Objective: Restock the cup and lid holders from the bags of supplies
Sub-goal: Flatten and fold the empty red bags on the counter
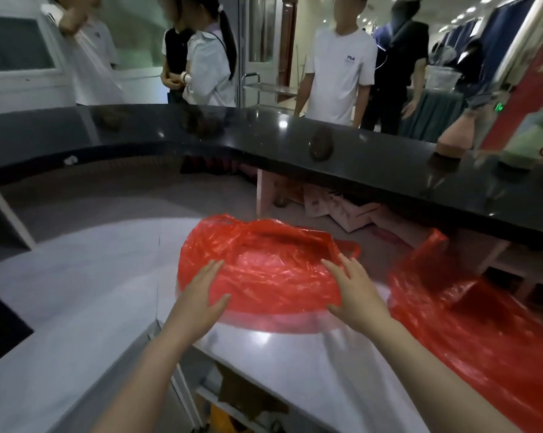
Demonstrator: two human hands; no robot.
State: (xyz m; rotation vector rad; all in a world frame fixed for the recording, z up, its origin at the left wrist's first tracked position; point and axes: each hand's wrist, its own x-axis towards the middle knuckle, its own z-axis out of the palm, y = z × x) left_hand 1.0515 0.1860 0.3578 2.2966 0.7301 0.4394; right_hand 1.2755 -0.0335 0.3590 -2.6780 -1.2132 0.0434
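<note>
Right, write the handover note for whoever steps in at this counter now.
Left hand: open, fingers flat on the near left side of the red bag.
Right hand: open, fingers flat on the bag's right side, near its handle.
The bag lies on the grey worktop and looks unopened; its contents cannot be made out. A second red bag lies to the right.
Done: bags are on the worktop.
Left: open the bags, then fill the cup and lid holders, which are not in view.
</note>
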